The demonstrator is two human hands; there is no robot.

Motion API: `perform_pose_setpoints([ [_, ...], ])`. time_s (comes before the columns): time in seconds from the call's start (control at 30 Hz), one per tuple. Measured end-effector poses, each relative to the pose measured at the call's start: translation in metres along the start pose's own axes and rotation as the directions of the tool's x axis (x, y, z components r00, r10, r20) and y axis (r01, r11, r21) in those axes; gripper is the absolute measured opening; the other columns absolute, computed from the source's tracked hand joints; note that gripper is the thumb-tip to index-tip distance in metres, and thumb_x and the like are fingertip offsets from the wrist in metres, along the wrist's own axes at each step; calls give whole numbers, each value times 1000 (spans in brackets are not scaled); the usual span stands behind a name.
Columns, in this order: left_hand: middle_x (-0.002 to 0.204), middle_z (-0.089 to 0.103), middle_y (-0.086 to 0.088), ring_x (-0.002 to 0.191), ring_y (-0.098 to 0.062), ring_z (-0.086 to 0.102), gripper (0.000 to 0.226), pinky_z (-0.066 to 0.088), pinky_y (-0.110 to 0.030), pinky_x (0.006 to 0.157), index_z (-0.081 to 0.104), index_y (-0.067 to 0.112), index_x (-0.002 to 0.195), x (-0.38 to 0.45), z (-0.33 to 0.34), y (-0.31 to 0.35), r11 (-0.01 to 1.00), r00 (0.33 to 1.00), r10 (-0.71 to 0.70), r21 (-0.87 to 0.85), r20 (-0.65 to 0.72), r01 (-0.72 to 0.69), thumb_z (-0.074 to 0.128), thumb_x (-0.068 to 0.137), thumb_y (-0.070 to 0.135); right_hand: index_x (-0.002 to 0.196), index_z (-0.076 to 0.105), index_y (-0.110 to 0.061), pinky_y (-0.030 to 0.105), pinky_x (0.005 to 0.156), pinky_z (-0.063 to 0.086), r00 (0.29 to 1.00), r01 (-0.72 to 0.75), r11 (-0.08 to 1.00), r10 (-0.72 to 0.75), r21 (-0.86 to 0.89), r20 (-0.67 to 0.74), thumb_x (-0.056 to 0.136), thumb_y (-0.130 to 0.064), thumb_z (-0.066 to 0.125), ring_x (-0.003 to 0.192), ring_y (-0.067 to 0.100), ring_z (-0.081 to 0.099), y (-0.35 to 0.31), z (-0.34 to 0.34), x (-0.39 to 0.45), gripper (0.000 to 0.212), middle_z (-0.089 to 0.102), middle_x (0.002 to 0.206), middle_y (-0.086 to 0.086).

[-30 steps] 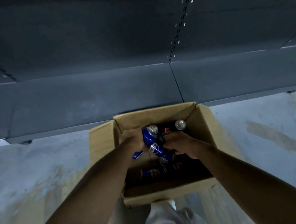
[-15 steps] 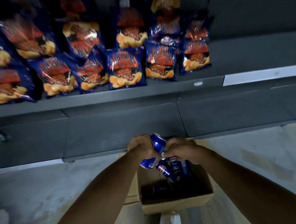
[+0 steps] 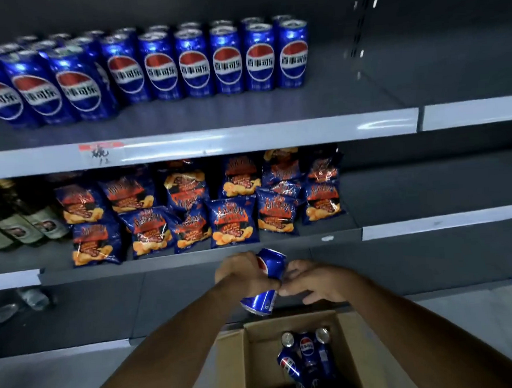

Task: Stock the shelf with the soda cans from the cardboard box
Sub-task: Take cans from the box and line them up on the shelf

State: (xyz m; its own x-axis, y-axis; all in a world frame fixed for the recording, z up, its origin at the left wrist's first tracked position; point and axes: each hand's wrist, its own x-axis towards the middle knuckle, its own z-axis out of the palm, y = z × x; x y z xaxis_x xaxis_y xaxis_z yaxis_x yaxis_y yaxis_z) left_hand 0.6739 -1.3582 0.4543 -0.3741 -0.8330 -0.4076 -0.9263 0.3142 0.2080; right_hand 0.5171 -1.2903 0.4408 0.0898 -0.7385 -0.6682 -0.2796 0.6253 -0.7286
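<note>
A view from a head-worn camera, looking down two bare forearms toward store shelving. The left hand (image 3: 241, 274) is wrapped around a blue soda can (image 3: 264, 281), held in the air above the cardboard box (image 3: 229, 366). The can is tilted, its long axis running from lower left to upper right, top end leaning toward the shelving. The right hand (image 3: 315, 283) sits just beside the can with fingers loosely spread; its fingertips seem to touch the can's side, though whether they grip it cannot be told.

The box stands open on the floor directly below the hands, with several more cans (image 3: 306, 355) inside, some upright, one leaning.

The shelf of stocked cans (image 3: 198, 62) lies well above the box, two levels up, with upright cans in rows toward the left and bare shelf to their right. Judging by this, the held can must travel up and away, and be turned upright, to join them. Between the box and that shelf is a level packed with snack bags (image 3: 232, 222), whose front edge the rising can must clear. Bottles (image 3: 14, 226) stand left of the bags.
</note>
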Motion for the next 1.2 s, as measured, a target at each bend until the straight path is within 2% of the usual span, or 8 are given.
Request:
perform_pose_setpoints([
  [0.17,115,55,-5,105,-25,55,75,47,-32,81,41,15,121,-12,-40,16,991,974,45,-117,-221,-72,72,65,54,120,54,-21,37,98,45,998,46,998,-45,-41,36,78,-22,76,116,14,55,-39,-26,-16,47,60,123,0],
  [0.37,111,47,0,103,-22,53,73,47,-35,87,41,18,116,-22,-85,28,926,893,86,-295,-442,-235,77,61,47,123,52,-22,35,98,46,988,144,988,-141,-51,59,77,-21,77,115,13,56,-90,-51,-42,53,61,119,-4],
  [0.43,106,48,2,96,-18,53,67,46,-32,82,43,19,110,-26,-99,31,875,843,72,-372,-532,-309,80,61,46,121,54,-23,39,101,44,980,190,981,-188,-32,60,79,-17,75,112,12,58,-106,-54,-49,47,64,115,-4],
  [0.57,97,61,5,86,-12,60,62,47,-27,76,42,24,107,-36,-128,45,713,745,-76,-558,-663,-424,81,64,43,104,60,-29,43,102,43,942,330,944,-330,13,50,86,-6,66,106,14,61,-137,-55,-62,30,68,100,-7],
  [0.73,91,61,2,81,-12,61,56,44,-24,66,40,15,110,-38,-168,55,505,716,-273,-729,-643,-462,76,75,40,118,60,-20,45,101,44,886,462,882,-463,90,-16,86,-8,66,113,20,61,-174,-54,-71,35,68,112,4],
  [0.9,101,59,-2,88,-17,60,61,50,-34,79,36,15,113,-25,-195,53,268,745,-408,-849,-528,-455,74,76,45,122,56,-22,37,95,47,845,535,842,-535,71,-24,86,-7,67,106,11,63,-204,-48,-74,40,69,108,-6],
  [1.1,116,56,-2,101,-17,57,66,47,-32,90,29,9,133,-16,-225,30,272,764,-316,-825,-562,-495,58,89,47,126,44,-21,34,99,46,765,629,778,-621,-10,-171,79,-2,72,107,8,59,-243,-38,-65,58,62,113,-9],
  [1.2,130,54,-3,115,-20,55,69,45,-41,102,19,16,146,-10,-240,12,241,795,-256,-833,-550,-498,48,94,49,129,48,-18,18,79,50,748,645,762,-645,-57,-153,80,-2,71,100,4,61,-269,-28,-61,57,64,111,-7],
])
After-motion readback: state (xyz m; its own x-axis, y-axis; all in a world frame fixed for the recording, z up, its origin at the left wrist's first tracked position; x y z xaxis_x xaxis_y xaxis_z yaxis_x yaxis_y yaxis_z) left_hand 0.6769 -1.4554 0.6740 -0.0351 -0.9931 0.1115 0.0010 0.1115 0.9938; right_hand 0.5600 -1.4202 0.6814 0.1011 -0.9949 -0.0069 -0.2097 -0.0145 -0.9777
